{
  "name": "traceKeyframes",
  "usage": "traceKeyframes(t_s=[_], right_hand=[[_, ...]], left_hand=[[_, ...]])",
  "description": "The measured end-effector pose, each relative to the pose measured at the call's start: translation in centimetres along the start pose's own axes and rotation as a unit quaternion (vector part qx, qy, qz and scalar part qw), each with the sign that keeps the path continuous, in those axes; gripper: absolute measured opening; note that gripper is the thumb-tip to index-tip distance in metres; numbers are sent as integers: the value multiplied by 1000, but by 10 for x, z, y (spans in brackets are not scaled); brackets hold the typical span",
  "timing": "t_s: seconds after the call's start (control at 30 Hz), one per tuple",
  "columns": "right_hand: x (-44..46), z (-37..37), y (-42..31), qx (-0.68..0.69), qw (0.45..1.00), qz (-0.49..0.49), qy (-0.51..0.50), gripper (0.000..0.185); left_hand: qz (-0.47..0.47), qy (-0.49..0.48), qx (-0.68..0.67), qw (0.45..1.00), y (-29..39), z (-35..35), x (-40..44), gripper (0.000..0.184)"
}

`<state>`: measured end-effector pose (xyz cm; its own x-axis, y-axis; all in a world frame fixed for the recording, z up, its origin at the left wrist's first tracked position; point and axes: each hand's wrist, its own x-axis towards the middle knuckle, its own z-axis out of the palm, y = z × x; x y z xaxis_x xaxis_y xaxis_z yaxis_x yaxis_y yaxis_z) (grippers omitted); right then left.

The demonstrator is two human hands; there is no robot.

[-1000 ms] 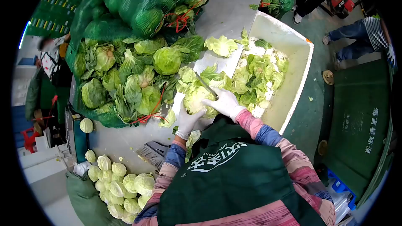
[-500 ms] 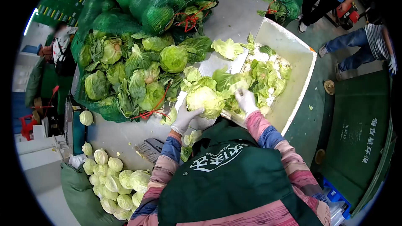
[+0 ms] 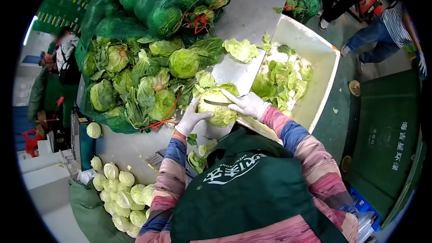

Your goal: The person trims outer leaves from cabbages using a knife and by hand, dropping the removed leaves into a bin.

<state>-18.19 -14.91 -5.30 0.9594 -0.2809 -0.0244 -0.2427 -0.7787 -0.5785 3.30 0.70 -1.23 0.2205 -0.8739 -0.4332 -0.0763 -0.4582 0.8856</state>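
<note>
A pale green cabbage point(image 3: 220, 114) rests on the metal table in front of me. My left hand point(image 3: 192, 118), in a white glove, grips its left side with the thumb along the near face. In my gloved right hand point(image 3: 250, 105) is a knife point(image 3: 217, 102), its dark curved blade lying across the top of the cabbage; its handle is hidden in the fingers. The right index finger stretches forward onto the cabbage. Loose outer leaves point(image 3: 204, 80) lie just behind it. To the right, a white foam box point(image 3: 325, 74) holds torn leaves point(image 3: 281, 78).
Green mesh sacks point(image 3: 157, 0) of cabbages stand at the back. An opened one spills untrimmed cabbages point(image 3: 184, 63) on the left. Trimmed cabbages point(image 3: 121, 198) are piled at lower left. A green bin point(image 3: 382, 139) stands right, with two people beyond.
My right hand has moved left from the box's edge onto the cabbage, and the knife blade now shows. The large leaf it touched is off the cabbage. My left hand still grips it.
</note>
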Motion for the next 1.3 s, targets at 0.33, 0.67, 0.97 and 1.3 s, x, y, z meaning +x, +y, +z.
traceKeyframes(t_s=[0.33, 0.67, 0.97, 1.3], right_hand=[[25, 12, -13, 122, 986, 60, 100, 50], [6, -15, 4, 382, 847, 313, 198, 60], [-1, -16, -37, 140, 948, 282, 35, 63], [13, -31, -52, 9, 979, 200, -21, 64]], left_hand=[[-114, 28, -254, 960, -14, -2, 0, 79], [6, -3, 16, 1000, -2, 3, 2, 95], [83, 182, 235, 951, 18, 50, 19, 97], [71, 198, 161, 964, 23, 56, 9, 95]])
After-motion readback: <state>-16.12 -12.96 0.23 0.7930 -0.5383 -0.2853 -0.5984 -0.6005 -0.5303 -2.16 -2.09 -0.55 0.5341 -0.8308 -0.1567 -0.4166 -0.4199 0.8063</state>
